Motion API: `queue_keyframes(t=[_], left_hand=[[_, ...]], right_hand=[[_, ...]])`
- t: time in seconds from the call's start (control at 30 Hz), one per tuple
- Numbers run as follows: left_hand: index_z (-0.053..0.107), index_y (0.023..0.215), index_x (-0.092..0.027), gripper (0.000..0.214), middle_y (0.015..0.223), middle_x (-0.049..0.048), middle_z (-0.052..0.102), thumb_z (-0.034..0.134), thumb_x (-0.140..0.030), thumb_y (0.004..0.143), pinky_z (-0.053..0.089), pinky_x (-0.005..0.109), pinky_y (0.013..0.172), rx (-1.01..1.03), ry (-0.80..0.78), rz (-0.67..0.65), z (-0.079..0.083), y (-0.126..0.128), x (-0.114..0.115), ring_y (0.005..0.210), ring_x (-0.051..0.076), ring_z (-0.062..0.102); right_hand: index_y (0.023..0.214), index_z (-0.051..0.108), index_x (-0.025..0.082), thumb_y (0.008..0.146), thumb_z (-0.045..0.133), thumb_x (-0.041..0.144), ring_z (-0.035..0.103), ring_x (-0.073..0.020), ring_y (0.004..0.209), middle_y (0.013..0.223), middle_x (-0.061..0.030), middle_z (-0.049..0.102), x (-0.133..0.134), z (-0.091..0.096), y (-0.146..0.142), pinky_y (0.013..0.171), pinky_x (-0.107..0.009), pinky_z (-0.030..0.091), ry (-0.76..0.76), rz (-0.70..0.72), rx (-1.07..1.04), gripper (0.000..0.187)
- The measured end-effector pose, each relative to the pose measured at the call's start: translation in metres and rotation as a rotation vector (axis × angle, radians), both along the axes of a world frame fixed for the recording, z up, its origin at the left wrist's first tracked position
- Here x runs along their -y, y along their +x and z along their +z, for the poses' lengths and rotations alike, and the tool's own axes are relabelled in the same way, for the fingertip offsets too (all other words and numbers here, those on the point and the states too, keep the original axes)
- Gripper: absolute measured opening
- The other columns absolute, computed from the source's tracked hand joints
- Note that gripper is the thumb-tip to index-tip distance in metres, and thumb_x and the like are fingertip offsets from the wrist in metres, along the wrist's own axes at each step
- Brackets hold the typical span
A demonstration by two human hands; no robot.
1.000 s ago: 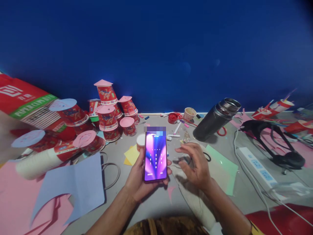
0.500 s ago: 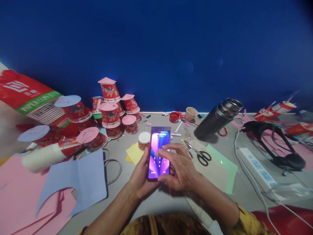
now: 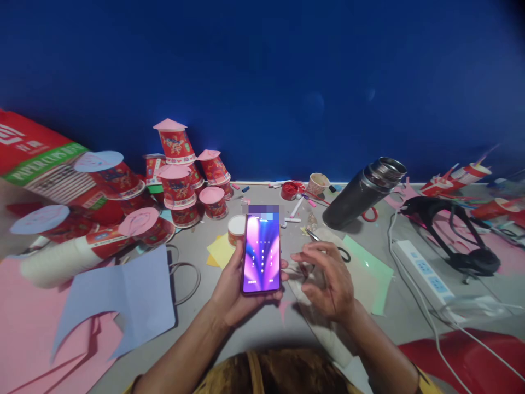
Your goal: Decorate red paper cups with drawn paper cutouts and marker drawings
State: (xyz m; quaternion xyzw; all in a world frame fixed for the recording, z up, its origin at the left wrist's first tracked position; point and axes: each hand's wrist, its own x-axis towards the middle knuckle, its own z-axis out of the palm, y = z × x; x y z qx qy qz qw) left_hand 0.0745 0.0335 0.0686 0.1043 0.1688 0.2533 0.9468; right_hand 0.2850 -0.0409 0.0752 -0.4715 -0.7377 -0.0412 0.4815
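My left hand [image 3: 229,293] grips a smartphone [image 3: 262,253] upright over the grey table [image 3: 262,334]; its lit purple screen shows a number pad. Just right of the phone, my right hand [image 3: 326,279] hovers with fingers loosely curled and apart, holding nothing, its fingertips pointing at the screen's edge. Under that hand lie a beige sheet and black-handled scissors [image 3: 328,246], mostly hidden. A small white-topped cup [image 3: 236,229] stands just behind the phone on yellow paper [image 3: 219,251].
Stacked red paper cups with pink lids [image 3: 180,180] crowd the back left beside a white cup sleeve [image 3: 69,260]. Blue paper [image 3: 123,301] and pink paper [image 3: 24,328] lie at left. A dark thermos [image 3: 361,191], a power strip [image 3: 422,271], cables and black headphones [image 3: 463,235] fill the right.
My right hand, which was tapping on the phone screen half a second ago, has pulled back to the right and off the screen. The left hand still holds the phone.
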Motion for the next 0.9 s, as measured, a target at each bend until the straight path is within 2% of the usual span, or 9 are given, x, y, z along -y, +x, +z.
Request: queue_keyframes(t=[0.3, 0.6, 0.73, 0.9], left_hand=[[0.066, 0.132, -0.007, 0.076, 0.112, 0.0234, 0.078, 0.047, -0.072, 0.099, 0.064, 0.048, 0.067, -0.032, -0.016, -0.003, 0.001, 0.002, -0.001, 0.092, 0.037, 0.078], [0.073, 0.124, -0.011, 0.061, 0.105, 0.0169, 0.081, 0.057, -0.064, 0.099, 0.066, 0.047, 0.071, 0.04, -0.048, 0.01, -0.002, 0.002, 0.001, 0.088, 0.033, 0.08], [0.073, 0.124, -0.011, 0.059, 0.103, 0.0172, 0.081, 0.059, -0.063, 0.099, 0.066, 0.045, 0.072, 0.033, -0.046, 0.012, 0.0, 0.002, 0.001, 0.089, 0.033, 0.08], [0.07, 0.13, -0.011, 0.067, 0.107, 0.0182, 0.081, 0.054, -0.068, 0.098, 0.066, 0.045, 0.067, 0.02, -0.039, -0.007, 0.001, 0.004, 0.001, 0.09, 0.035, 0.079]], right_hand=[[0.144, 0.057, 0.021, 0.103, 0.056, 0.059, 0.07, -0.0345, 0.105, 0.1, -0.0119, 0.08, 0.008, -0.007, -0.01, 0.088, -0.053, 0.059, -0.047, 0.047, -0.032, 0.056], [0.14, 0.062, 0.021, 0.097, 0.064, 0.062, 0.069, -0.0335, 0.109, 0.086, -0.0077, 0.074, 0.001, -0.007, -0.021, 0.093, -0.049, 0.057, -0.106, 0.1, 0.022, 0.059], [0.144, 0.059, 0.021, 0.096, 0.067, 0.058, 0.068, -0.0334, 0.109, 0.09, -0.008, 0.075, 0.0, -0.008, -0.019, 0.092, -0.049, 0.056, -0.111, 0.116, 0.047, 0.061], [0.145, 0.057, 0.023, 0.101, 0.06, 0.061, 0.068, -0.0336, 0.11, 0.107, -0.0117, 0.078, -0.002, -0.006, -0.017, 0.091, -0.05, 0.057, -0.033, 0.079, -0.009, 0.059]])
